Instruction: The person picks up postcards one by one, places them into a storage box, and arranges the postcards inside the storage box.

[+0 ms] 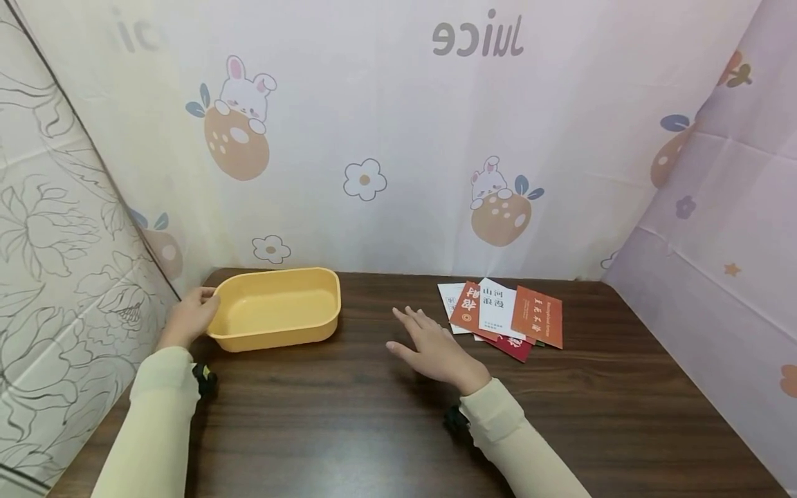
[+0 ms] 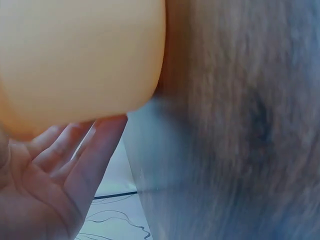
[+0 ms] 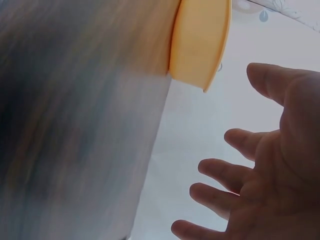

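Observation:
A yellow rectangular plastic basin [image 1: 274,339] with rounded corners sits at the back left of the table, nothing inside it. My left hand [image 1: 190,316] holds its left end, thumb at the rim and fingers against the outside wall. From the left wrist, the basin's wall [image 2: 80,60] hides the fingertips of the left hand [image 2: 55,175]. My right hand [image 1: 438,349] hovers over the middle of the table, fingers spread and holding nothing. Just beyond it lies an overlapping pile of red, orange and white printed cards [image 1: 496,308]. The right wrist view shows the right hand [image 3: 265,170] apart from the basin [image 3: 197,42].
The dark wood-grain table [image 1: 349,415] meets a printed curtain [image 1: 373,228] along its back edge. Another curtain [image 1: 735,228] stands along the right side, and a flower-patterned sheet [image 1: 62,277] on the left. Dark wrist devices [image 1: 204,380] sit at both cuffs.

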A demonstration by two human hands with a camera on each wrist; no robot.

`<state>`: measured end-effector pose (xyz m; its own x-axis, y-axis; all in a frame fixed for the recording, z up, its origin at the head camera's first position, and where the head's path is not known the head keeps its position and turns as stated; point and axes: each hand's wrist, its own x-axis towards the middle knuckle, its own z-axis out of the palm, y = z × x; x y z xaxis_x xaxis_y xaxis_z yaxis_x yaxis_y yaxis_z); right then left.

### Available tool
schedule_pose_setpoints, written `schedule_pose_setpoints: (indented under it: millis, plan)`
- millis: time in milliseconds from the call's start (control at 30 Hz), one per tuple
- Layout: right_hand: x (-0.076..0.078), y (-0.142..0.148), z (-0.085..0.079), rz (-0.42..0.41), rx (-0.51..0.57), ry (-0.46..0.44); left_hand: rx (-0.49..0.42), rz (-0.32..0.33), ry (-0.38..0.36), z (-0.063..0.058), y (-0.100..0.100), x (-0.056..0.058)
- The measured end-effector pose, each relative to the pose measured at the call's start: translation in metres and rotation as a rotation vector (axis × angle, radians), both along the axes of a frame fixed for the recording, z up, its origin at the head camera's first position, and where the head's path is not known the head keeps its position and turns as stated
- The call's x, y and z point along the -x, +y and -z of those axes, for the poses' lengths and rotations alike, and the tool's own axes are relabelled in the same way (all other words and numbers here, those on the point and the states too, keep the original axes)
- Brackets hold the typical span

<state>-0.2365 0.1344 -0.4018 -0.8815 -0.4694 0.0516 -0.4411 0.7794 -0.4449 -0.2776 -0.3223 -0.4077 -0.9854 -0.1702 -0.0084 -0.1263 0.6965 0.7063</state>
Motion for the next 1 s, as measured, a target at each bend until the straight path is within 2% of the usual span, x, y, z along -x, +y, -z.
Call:
schedule_pose_setpoints:
  millis: [133,400,667,1000]
  plan:
    - [0.000,0.008,0.000,0.005,-0.002,-0.001,-0.092,0.063,-0.055,0.001,0.002,-0.001]
    - [0.005,0.022,-0.002,0.015,0.007,0.022,-0.251,0.176,-0.109,0.001,0.004,-0.005]
    - [0.008,0.042,-0.010,0.077,0.051,0.028,-0.305,0.250,-0.129,0.001,0.018,-0.006]
    - [0.015,0.071,-0.013,0.164,0.053,0.056,-0.348,0.306,-0.140,0.006,0.031,-0.008]
